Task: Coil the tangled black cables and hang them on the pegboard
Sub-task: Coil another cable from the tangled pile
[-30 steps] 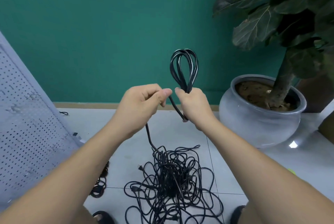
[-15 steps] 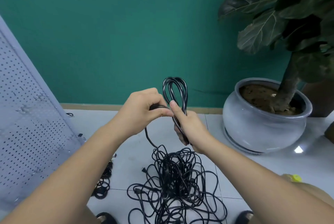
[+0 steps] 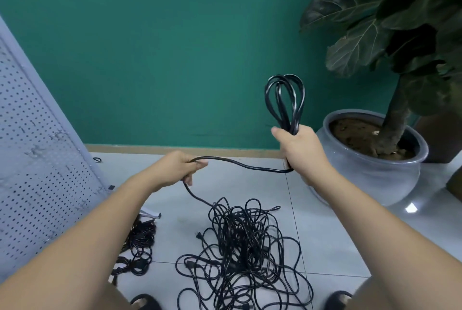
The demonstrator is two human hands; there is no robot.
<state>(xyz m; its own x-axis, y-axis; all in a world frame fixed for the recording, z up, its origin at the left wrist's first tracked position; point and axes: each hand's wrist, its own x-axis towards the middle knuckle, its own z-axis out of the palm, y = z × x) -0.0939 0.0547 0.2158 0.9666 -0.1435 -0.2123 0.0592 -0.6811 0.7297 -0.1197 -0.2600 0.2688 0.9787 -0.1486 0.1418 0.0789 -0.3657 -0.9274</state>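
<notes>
The tangle [image 3: 240, 242] of black cable lies on the floor [image 3: 325, 234], probably light, limp and prone to snag, best drawn strand by strand; above it the left hand [image 3: 178, 168] pinches the running strand [image 3: 245, 165]; up and right of the tangle the right hand [image 3: 300, 145] grips the coil [image 3: 285, 102] at its waist, loops upright; the pegboard [image 3: 37, 159] leans left of the tangle.

A glossy black cable coil [image 3: 285, 102] of narrow upright loops sits at 1 o'clock, gripped at its base by the right hand [image 3: 302, 149]. One strand [image 3: 240, 165] sags toward the left hand [image 3: 175, 169], then drops into the tangled heap of thin black cables [image 3: 240, 247] on the floor at 6 o'clock. The grey perforated pegboard [image 3: 37, 159] leans at 9 o'clock.
</notes>
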